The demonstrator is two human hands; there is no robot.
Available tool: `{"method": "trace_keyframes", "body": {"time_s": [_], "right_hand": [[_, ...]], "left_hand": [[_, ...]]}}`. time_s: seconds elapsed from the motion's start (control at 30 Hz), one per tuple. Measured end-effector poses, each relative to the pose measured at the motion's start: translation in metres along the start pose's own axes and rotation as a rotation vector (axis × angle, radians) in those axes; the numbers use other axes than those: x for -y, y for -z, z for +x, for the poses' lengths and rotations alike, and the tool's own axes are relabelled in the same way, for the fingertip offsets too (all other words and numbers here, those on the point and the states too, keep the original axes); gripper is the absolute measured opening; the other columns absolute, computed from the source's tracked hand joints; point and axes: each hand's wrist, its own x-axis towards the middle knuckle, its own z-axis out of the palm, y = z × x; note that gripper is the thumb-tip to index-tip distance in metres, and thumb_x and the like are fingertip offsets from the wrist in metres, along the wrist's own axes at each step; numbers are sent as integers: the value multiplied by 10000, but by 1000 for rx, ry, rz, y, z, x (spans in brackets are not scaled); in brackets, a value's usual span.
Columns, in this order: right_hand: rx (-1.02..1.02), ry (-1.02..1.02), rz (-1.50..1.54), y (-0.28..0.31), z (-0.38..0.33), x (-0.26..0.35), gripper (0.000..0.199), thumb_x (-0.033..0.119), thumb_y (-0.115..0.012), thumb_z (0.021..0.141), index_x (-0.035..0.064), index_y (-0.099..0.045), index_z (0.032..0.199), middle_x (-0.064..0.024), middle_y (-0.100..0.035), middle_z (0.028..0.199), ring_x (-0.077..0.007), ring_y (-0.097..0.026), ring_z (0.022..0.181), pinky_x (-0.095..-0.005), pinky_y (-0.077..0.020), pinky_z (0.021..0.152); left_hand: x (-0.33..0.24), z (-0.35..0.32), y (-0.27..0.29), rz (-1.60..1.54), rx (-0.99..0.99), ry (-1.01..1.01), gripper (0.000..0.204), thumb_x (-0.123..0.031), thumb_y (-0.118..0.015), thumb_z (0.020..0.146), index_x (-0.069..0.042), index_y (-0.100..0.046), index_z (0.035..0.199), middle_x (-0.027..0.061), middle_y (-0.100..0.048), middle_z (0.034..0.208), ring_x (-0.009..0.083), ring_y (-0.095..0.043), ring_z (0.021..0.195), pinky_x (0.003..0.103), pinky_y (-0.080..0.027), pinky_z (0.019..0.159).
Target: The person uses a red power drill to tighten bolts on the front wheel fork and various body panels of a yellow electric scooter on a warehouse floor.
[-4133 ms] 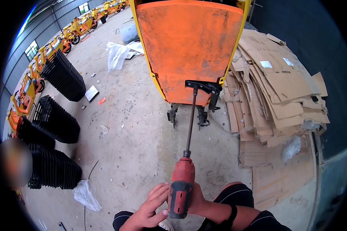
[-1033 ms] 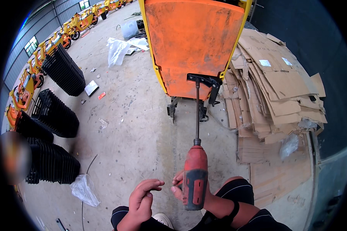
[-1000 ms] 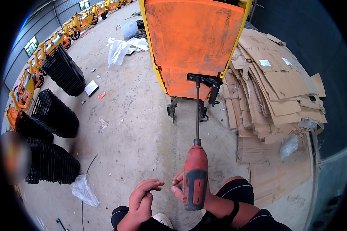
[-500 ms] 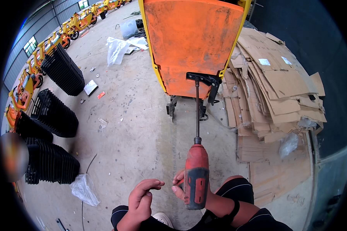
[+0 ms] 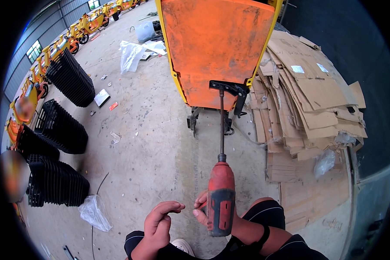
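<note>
My right hand [image 5: 201,209] is wrapped round a red and black cordless impact driver [image 5: 221,195], which hides most of the palm. A long dark bit [image 5: 222,125] runs forward from its chuck. The tip of the bit meets a black metal bracket [image 5: 229,88] at the lower right corner of an upright orange panel [image 5: 219,47] with yellow edges. Left of the driver, my left hand [image 5: 160,223] hovers with its fingers stretched toward the right. Nothing shows in it, and it stays apart from the tool.
Flattened cardboard [image 5: 312,86] is piled on the right beside a dark wall [image 5: 355,52]. Stacks of black plastic baskets [image 5: 65,128] stand on the left, before a row of yellow scooters [image 5: 86,28]. Plastic sheeting [image 5: 132,56] and a clear bag [image 5: 95,213] lie on the concrete floor.
</note>
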Motion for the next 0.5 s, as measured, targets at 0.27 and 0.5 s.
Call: {"method": "trace_keyframes", "body": {"time_s": [0.27, 0.5], "right_hand": [[-50, -229, 541, -1, -1, -5, 207, 125, -452, 980, -39, -568, 1030, -135, -597, 946, -242, -608, 877, -386, -551, 866], [-149, -477, 791, -3, 2, 2, 286, -26, -752, 792, 54, -577, 1003, -62, -638, 920, -148, -646, 827, -285, -525, 707]], "left_hand": [[1, 1, -1, 8, -8, 6, 404, 71, -355, 894, 89, -592, 1221, 227, -636, 1191, 306, -650, 1095, 430, -522, 977], [5, 2, -3, -3, -6, 71, 407, 72, -361, 879, 71, -604, 1205, 210, -646, 1197, 284, -636, 1107, 414, -489, 1005]]}}
